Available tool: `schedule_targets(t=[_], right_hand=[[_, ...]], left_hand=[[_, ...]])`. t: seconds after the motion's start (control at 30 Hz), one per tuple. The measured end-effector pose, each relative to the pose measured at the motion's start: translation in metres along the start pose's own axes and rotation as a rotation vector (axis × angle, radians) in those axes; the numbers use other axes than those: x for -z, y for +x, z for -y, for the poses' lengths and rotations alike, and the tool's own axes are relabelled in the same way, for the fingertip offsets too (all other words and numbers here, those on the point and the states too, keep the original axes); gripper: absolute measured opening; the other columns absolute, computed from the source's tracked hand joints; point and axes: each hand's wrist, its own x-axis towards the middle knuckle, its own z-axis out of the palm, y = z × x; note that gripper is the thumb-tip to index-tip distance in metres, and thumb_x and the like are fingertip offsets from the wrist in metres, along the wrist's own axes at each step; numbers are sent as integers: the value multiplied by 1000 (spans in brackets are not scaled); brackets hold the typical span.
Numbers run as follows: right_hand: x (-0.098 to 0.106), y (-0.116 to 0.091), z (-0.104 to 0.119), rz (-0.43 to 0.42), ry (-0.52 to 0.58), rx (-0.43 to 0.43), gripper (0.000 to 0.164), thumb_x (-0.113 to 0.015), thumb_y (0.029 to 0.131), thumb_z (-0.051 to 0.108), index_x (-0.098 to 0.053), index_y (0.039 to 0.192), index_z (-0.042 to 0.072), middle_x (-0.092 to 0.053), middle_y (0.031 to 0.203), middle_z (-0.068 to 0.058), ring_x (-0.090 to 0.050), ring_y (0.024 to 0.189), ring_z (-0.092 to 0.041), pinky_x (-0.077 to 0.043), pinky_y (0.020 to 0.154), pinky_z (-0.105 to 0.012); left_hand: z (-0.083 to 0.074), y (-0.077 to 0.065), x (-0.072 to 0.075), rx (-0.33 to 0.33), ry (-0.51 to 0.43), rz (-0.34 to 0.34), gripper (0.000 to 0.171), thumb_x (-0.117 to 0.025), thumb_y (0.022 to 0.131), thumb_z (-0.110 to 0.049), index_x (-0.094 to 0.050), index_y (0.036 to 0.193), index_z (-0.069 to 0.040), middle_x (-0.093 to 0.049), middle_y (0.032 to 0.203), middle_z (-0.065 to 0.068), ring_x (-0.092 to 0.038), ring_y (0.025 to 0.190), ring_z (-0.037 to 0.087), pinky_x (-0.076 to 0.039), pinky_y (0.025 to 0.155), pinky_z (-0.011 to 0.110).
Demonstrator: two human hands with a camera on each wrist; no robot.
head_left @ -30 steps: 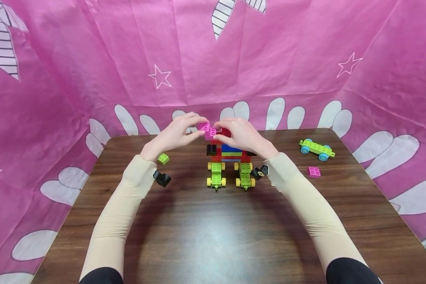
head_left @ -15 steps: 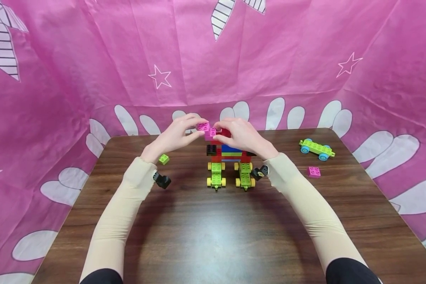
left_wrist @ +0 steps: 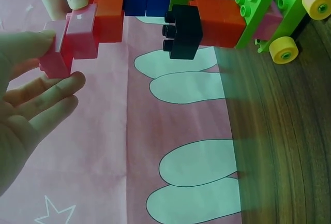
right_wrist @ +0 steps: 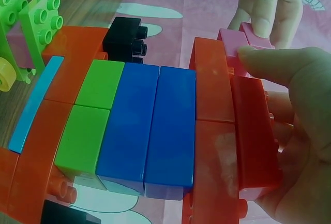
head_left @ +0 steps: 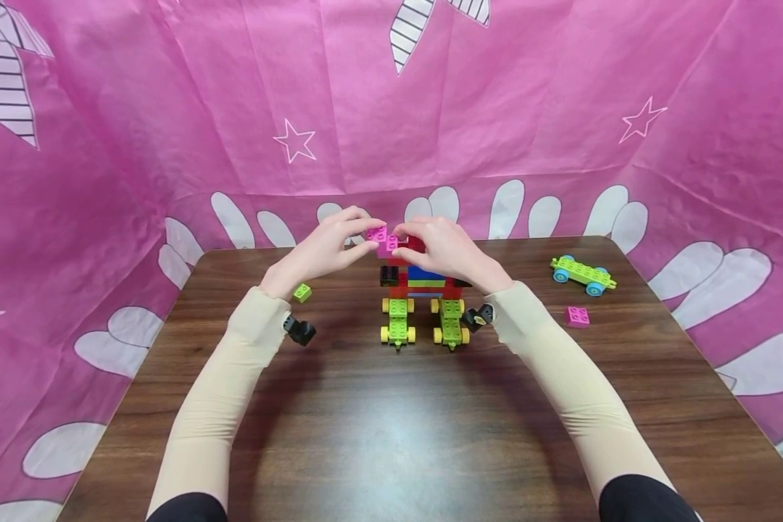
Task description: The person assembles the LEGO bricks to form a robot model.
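At the top of a built block figure [right_wrist: 129, 125], two pink bricks sit stepped one against the other. My left hand [head_left: 331, 243] pinches the outer, higher pink brick [left_wrist: 58, 48] between thumb and fingers. My right hand [head_left: 442, 245] pinches the lower pink brick [left_wrist: 83, 32], its thumb on the near face. Beside that palm lies a red brick [right_wrist: 256, 136] on the figure's top. Blue, green and red bricks form the body, with a black brick [head_left: 388, 275] sticking out at the side. The figure stands on lime wheeled bases [head_left: 398, 322] with yellow wheels.
On the brown table [head_left: 391, 435], a lime wheeled base [head_left: 582, 272] with blue wheels lies at the right. A loose pink brick [head_left: 577, 317] lies in front of it. Left of the figure, a small lime brick [head_left: 302, 292] sits near my left wrist. A pink cloth [head_left: 496, 109] hangs behind.
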Motion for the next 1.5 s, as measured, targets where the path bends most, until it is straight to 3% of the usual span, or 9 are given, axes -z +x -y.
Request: schedule_targets(t=[0.33,0.6,1.0,1.27,1.5], right_hand=[[2,0,1,-1,15,3,39,-65,86,38,-65,114,10,-70,107,-6,-66,93,-19,-54,83,-34],[3,1,1,5,21,-2,40,-64,87,38,-65,115,10,-70,109,-7,-66,94,-20,-54,83,-35],[2,1,1,6,19,-10,38,-64,87,38,-65,114,11,-70,107,-5,-65,93,-18,-54,82,-33],[-1,1,1,7,32,-2,38,-65,86,39,-66,113,12,-70,106,-4,-65,94,-17,-54,83,-33],[0,1,0,12,36,-5,39,-65,86,40,-65,114,12,-69,108,-4,-65,95,-18,-54,84,-33]], left_hand=[[2,0,-5,-39,-3,-44,36,-65,88,-19,-61,121,-5,-58,107,10,-55,92,21,-50,79,32],[4,0,-6,-89,7,-71,38,-68,85,-14,-61,121,-2,-57,106,12,-54,91,20,-50,76,30],[3,-2,-7,-84,23,-72,40,-68,85,-14,-60,122,-3,-57,107,12,-54,93,21,-52,79,31],[7,-5,-9,8,-71,-28,34,-59,92,-21,-56,121,-3,-60,109,8,-57,92,16,-52,83,36],[6,-3,-8,-8,-54,-23,30,-59,92,-19,-59,118,-6,-60,105,7,-56,92,16,-50,85,33]])
